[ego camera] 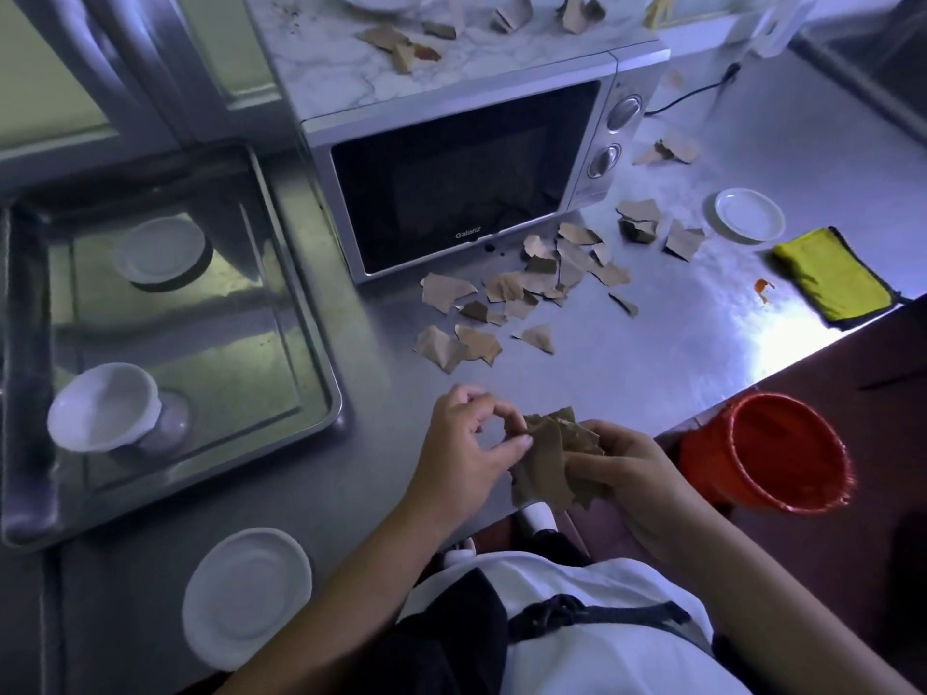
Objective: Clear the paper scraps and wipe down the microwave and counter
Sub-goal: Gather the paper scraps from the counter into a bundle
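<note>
Near the counter's front edge both hands meet on a bunch of brown paper scraps [547, 459]. My right hand [632, 474] grips the bunch from the right, and my left hand [469, 443] pinches its left edge with thumb and fingers. Several more brown scraps [506, 293] lie on the steel counter [652, 353] in front of the silver microwave [461, 193]. Further scraps [401, 42] lie on the microwave's marble-patterned top. A folded yellow cloth [832, 278] lies at the counter's right edge.
A red bucket [772, 453] stands on the floor right of my hands. A steel sink [165, 343] at left holds a white bowl [105, 408] and a plate [160, 250]. White plates sit at front left [246, 596] and by the cloth [747, 215]. A small orange smear [762, 288] marks the counter.
</note>
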The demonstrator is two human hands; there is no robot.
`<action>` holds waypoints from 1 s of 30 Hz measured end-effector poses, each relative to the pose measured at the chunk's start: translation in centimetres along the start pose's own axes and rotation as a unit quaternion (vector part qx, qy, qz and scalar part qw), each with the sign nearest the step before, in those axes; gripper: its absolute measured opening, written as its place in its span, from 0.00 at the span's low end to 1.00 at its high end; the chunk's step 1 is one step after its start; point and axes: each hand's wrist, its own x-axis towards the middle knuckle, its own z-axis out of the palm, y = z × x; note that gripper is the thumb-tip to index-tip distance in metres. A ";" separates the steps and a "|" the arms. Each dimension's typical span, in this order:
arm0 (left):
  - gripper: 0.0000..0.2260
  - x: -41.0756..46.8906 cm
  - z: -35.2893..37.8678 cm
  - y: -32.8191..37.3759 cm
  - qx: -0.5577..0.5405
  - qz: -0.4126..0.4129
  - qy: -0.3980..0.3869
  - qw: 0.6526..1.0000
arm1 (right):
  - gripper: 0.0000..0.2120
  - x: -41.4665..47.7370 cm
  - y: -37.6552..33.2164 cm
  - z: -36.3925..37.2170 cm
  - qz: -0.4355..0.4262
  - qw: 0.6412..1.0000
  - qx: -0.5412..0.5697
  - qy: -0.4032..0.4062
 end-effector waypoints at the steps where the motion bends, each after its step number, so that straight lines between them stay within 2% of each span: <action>1: 0.09 0.0 0.1 0.0 -0.008 -0.010 -0.019 1.000 | 0.10 -0.1 0.2 -0.1 0.005 1.000 0.004 -0.002; 3: 0.09 0.1 0.3 -0.1 -0.043 -0.021 -0.053 0.997 | 0.13 -0.2 0.4 -0.3 0.011 1.000 0.003 -0.005; 6: 0.11 0.4 0.3 -0.3 -0.159 -0.053 -0.097 0.981 | 0.16 -0.2 0.3 -0.3 0.016 1.000 0.022 -0.011; 9: 0.18 0.7 0.0 -0.3 -0.235 -0.084 -0.123 0.961 | 0.14 0.0 -0.3 -0.1 0.032 0.999 0.022 -0.028; 13: 0.21 1.0 -0.1 -0.7 -0.242 -0.086 -0.131 0.958 | 0.17 0.0 -1.0 -0.2 0.034 0.998 -0.048 -0.023; 18: 0.16 1.1 0.9 -1.1 -0.218 -0.085 -0.169 0.958 | 0.08 0.2 -0.9 -0.8 0.032 0.993 -0.114 0.008; 21: 0.13 2.3 0.8 -2.3 -0.254 -0.124 -0.115 0.952 | 0.06 0.4 -0.8 -1.2 0.026 0.991 -0.116 0.058; 23: 0.08 3.8 0.3 -4.4 -0.209 -0.179 -0.035 0.961 | 0.06 0.3 -0.7 -2.1 0.016 0.989 -0.101 0.107; 25: 0.06 5.2 -0.1 -7.4 -0.077 -0.233 0.012 0.969 | 0.06 0.0 -0.5 -3.2 0.005 0.985 -0.082 0.151; 27: 0.10 6.4 -0.4 -10.3 0.033 -0.249 -0.004 0.968 | 0.06 -0.5 -0.3 -4.3 -0.007 0.981 -0.054 0.184; 30: 0.17 7.6 -0.1 -12.3 0.146 -0.218 -0.065 0.963 | 0.08 -1.2 0.0 -5.5 -0.008 0.975 -0.035 0.220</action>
